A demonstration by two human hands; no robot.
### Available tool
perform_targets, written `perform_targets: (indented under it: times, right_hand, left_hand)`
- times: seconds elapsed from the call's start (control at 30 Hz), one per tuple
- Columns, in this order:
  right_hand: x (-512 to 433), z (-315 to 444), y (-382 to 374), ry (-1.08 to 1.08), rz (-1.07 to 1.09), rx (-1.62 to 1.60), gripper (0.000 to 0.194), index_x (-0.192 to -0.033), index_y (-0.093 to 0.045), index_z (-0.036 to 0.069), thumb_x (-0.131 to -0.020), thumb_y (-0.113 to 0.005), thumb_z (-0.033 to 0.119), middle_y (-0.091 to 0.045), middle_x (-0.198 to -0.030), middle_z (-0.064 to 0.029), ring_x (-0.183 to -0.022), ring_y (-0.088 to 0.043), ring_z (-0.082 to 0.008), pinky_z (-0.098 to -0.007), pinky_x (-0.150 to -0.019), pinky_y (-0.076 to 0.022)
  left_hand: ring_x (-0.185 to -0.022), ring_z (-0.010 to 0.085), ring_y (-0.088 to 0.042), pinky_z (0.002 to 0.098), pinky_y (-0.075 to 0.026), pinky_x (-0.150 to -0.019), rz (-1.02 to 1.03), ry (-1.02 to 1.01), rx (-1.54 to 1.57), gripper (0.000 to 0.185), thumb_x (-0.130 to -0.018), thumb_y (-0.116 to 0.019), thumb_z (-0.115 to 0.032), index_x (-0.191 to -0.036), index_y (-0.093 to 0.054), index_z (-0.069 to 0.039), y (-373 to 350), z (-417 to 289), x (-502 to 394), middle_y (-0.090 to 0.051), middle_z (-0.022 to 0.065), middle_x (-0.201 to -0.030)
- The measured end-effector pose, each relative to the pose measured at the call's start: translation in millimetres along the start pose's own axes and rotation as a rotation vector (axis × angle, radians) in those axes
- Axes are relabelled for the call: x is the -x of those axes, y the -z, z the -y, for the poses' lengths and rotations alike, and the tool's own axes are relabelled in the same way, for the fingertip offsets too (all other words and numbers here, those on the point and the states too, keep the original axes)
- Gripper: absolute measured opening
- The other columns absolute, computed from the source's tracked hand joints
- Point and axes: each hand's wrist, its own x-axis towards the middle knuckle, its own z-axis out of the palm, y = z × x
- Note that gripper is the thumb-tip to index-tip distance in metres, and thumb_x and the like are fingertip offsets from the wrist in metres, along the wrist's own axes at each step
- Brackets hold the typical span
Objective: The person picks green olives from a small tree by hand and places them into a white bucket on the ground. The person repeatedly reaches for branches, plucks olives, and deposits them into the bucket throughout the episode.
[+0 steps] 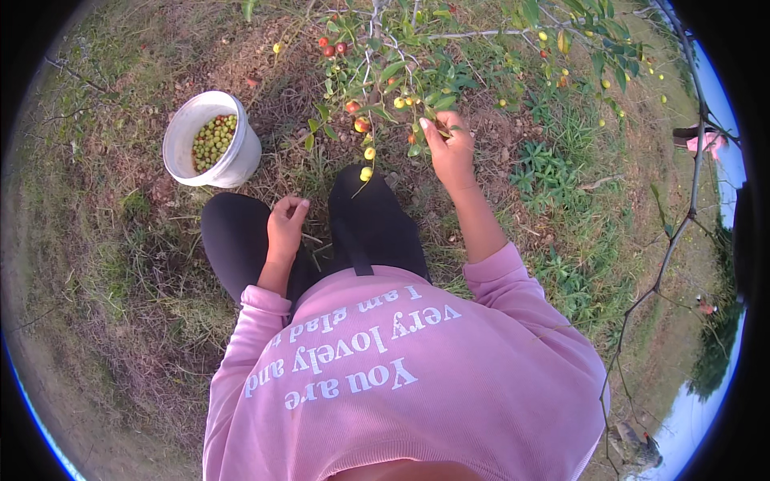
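Note:
My right hand (448, 141) is raised at a leafy twig, thumb and fingertips pinched on a green leafy sprig of the fruit-bearing branch. Just left of it hang red and yellow-green jujube-like fruits (361, 124), and two yellow ones (366, 174) dangle lower, over my knee. My left hand (287, 222) rests between my thighs, its fingers curled and thumb against the index finger; whether it holds a fruit cannot be seen. At the upper left, a white plastic bucket (243, 150) tilts slightly, partly filled with small green and reddish fruits (213, 143).
A bare, thin branch (668, 258) curves down the right side. Leafy branches (517, 33) with more fruit spread across the top. Grass, weeds and dry soil lie around my legs. Another person in pink (705, 141) shows small at the far right.

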Motion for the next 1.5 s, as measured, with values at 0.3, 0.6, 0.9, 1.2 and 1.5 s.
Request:
perform_targets:
  times: [0.3, 0.6, 0.9, 1.2, 1.5]
  right_hand:
    - [35, 3, 21, -0.281, 0.098, -0.473, 0.012, -0.095, -0.055, 0.001, -0.091, -0.056, 0.012, -0.058, -0.087, -0.0048, -0.07, -0.049, -0.0078, -0.0232, -0.06, -0.0401]
    - [-16, -107, -22, -0.908, 0.13, -1.042, 0.021, -0.1, -0.054, 0.004, -0.091, -0.055, 0.023, -0.053, -0.079, -0.0023, -0.063, -0.047, -0.0126, -0.0261, -0.055, -0.0387]
    - [-51, -138, -66, -0.684, 0.284, -1.726, 0.026, -0.112, -0.057, 0.005, -0.092, -0.051, 0.021, -0.059, -0.09, -0.0035, -0.074, -0.055, -0.0183, -0.0314, -0.063, -0.0431]
    - [-47, -151, -56, -0.741, 0.282, -1.691, 0.026, -0.094, -0.06, 0.008, -0.091, -0.051, 0.031, -0.057, -0.076, -0.0055, -0.066, -0.052, -0.0185, -0.0319, -0.059, -0.0403]
    - [-35, -132, -61, -0.692, 0.066, -1.364, 0.014, -0.094, -0.059, 0.003, -0.085, -0.062, 0.013, -0.057, -0.078, -0.0063, -0.059, -0.047, -0.0129, -0.0244, -0.05, -0.0395]
  left_hand:
    - [-0.067, 0.0058, -0.05, 0.0217, -0.04, -0.062, 0.011, 0.016, 0.017, 0.018, -0.086, -0.064, -0.017, -0.084, -0.062, 0.0, -5, 5, -5, -0.057, -0.0007, -0.072]
    - [-0.067, 0.0062, -0.048, 0.0214, -0.039, -0.063, 0.051, 0.028, 0.046, 0.016, -0.088, -0.062, -0.017, -0.084, -0.06, -0.002, -3, 18, -3, -0.055, -0.002, -0.071]
    - [-0.067, 0.0058, -0.048, 0.0213, -0.039, -0.063, 0.024, 0.094, 0.04, 0.015, -0.088, -0.061, -0.016, -0.083, -0.059, -0.002, 6, 27, 2, -0.054, -0.0023, -0.072]
    - [-0.067, 0.0053, -0.048, 0.021, -0.039, -0.062, 0.035, 0.101, 0.06, 0.014, -0.088, -0.061, -0.015, -0.082, -0.059, -0.002, 7, 29, 3, -0.055, -0.0027, -0.071]
    - [-0.068, 0.0054, -0.048, 0.0208, -0.039, -0.064, 0.044, 0.123, 0.087, 0.014, -0.088, -0.061, -0.016, -0.082, -0.059, -0.003, 10, 28, 3, -0.055, -0.0023, -0.072]
